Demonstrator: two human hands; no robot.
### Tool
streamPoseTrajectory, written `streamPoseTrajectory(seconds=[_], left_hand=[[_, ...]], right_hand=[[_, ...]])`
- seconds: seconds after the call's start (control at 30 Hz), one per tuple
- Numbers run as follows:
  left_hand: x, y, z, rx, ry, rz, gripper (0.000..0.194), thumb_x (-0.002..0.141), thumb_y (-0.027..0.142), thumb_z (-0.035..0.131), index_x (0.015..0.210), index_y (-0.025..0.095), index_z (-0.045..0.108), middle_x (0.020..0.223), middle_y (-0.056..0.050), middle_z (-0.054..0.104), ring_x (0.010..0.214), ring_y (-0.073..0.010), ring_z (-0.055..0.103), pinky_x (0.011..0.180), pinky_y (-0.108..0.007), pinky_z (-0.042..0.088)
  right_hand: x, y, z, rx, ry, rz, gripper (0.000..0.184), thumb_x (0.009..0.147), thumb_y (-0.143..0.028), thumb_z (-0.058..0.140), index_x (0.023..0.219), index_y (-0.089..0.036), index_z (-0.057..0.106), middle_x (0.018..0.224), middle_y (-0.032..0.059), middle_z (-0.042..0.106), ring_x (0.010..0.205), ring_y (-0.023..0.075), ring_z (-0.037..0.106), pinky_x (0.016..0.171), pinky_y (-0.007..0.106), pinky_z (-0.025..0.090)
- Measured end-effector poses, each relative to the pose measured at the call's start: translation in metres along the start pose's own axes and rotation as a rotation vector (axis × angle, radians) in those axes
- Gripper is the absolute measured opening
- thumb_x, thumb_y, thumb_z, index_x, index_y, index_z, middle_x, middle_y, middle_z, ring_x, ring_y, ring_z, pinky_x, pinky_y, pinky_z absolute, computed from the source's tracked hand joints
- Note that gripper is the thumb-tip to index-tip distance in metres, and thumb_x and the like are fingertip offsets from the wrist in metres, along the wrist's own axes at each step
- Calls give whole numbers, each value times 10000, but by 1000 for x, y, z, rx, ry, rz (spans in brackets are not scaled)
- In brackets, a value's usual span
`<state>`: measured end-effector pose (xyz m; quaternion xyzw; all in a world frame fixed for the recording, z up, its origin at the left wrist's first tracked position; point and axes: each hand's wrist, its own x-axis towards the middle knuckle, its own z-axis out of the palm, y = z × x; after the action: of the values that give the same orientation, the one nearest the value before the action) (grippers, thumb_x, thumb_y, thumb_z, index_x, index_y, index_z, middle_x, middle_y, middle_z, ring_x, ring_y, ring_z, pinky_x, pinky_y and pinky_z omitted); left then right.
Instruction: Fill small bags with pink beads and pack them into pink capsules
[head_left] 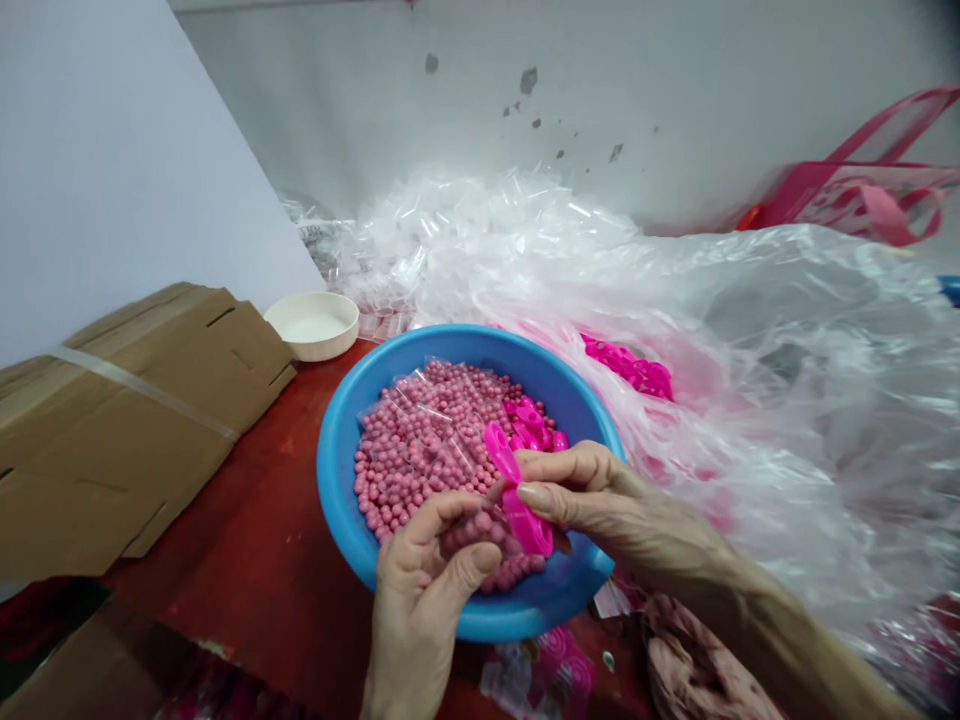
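Head view: the right hand [600, 500] pinches a pink plastic piece [525, 525] above a blue basin [450, 343], the left hand [420, 600] curled against it; many pink beads [420, 450] remain heaped inside.

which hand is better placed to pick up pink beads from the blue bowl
The left hand looks better placed: it sits low over the pink beads inside the blue bowl, while the right hand is busy pinching the magenta plastic piece.
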<state>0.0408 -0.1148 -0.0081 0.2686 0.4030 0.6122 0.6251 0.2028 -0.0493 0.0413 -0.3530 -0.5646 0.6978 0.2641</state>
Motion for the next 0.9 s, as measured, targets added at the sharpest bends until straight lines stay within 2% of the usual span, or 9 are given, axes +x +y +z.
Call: streamPoseTrajectory(seconds=[0.2,0.3,0.37,0.43,0.5,0.57,0.67,0.77,0.9], left_hand=[[1,1,0,7,-115,-69,195,713,124,757,886,213,733,748,6,753,695,-100,696,673,-133,549],[1,3,2,-5,-173,-81,176,739,119,733,890,209,720,765,-2,762,726,-115,710,685,-141,549],[2,4,4,-21,-168,-74,182,750,112,720,897,219,713,764,13,758,728,-111,711,708,-149,551],[2,5,6,-20,-146,-62,182,763,104,702,898,226,710,776,25,753,723,-97,707,733,-148,548],[2,5,7,-1,-134,-47,165,779,101,682,889,221,709,786,27,747,719,-83,699,730,-128,538],[2,4,8,29,-121,-29,146,778,105,679,876,210,703,779,22,735,727,-83,688,718,-120,534],[0,4,7,111,-85,-14,116,770,132,687,871,190,690,731,15,706,674,-91,660,677,-144,544],[-2,4,7,150,-76,-21,99,779,154,677,876,174,679,695,8,687,600,-89,633,609,-153,542],[-2,5,7,117,-94,-25,94,777,135,667,860,178,680,730,-1,700,667,-114,668,644,-172,554]], right_hand=[[6,4,-3,205,27,148,284,686,-423,750,729,-151,683,593,-29,540,510,60,435,528,194,356],[6,0,-1,157,22,150,244,702,-395,742,731,-157,697,595,-26,570,502,59,458,512,184,369],[4,-6,2,36,26,103,254,732,-396,714,646,-159,681,555,-35,544,492,63,447,495,186,372],[1,-10,7,-158,145,-12,251,742,-361,709,585,-171,662,521,-48,502,484,69,432,472,186,370],[-2,-8,13,-387,342,-232,155,757,-281,703,636,-186,688,548,-41,541,509,85,479,484,189,406],[-7,-1,20,-594,479,-473,64,797,-199,661,775,-191,720,626,-17,618,558,103,558,521,190,460],[-16,14,29,-805,537,-669,200,862,-142,575,1022,-175,691,787,30,658,649,107,622,560,166,495],[-22,21,34,-835,543,-637,305,864,-162,578,1163,-199,629,888,45,649,710,122,638,585,171,517],[-24,13,30,-723,521,-439,153,846,-256,611,958,-246,715,742,15,659,645,159,641,553,236,536]])
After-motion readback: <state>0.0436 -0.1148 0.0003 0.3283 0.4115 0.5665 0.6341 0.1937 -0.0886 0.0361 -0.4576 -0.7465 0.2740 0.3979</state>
